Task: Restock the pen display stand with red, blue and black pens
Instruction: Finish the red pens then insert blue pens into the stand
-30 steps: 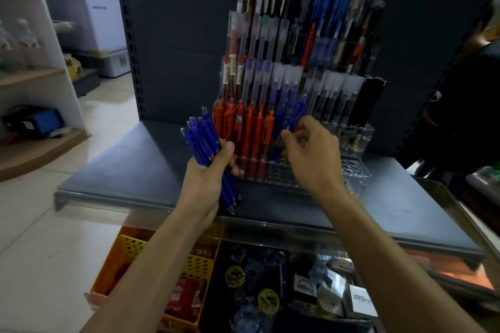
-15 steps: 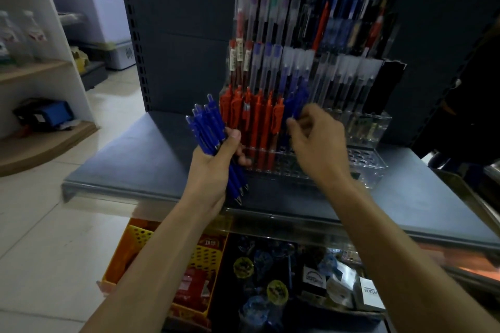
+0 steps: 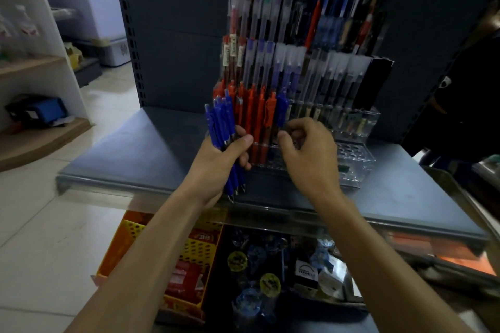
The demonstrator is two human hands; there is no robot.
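Head view of a restocking step at a shop shelf. The left hand [image 3: 224,159] grips a bundle of blue pens [image 3: 219,124], fingers and thumb curled round the barrels, clip ends up and tips pointing down past the heel of the hand, just in front of the left end of the pen display stand [image 3: 354,167]. The stand is clear, tiered plastic, resting on a grey shelf [image 3: 135,154] against a dark perforated back panel [image 3: 176,35]. Its front row holds upright red pens [image 3: 257,119], with a single blue pen [image 3: 281,111] standing immediately to their right; further right, round sockets [image 3: 349,150] in the front tier show through the plastic. The right hand [image 3: 308,154] is at the base of that single blue pen, thumb and fingers curled toward one another; whether they pinch the barrel or merely lie beside it cannot be told through the blur. Higher tiers carry capped pens [image 3: 286,62] with red, blue and dark bodies, and a black box [image 3: 378,76] stands at the stand's right end. Below the shelf lie a yellow perforated basket [image 3: 130,232] and a bin of small packaged goods [image 3: 305,273]. A white chest freezer [image 3: 100,8] stands on the tiled floor [image 3: 40,224] at rear left.
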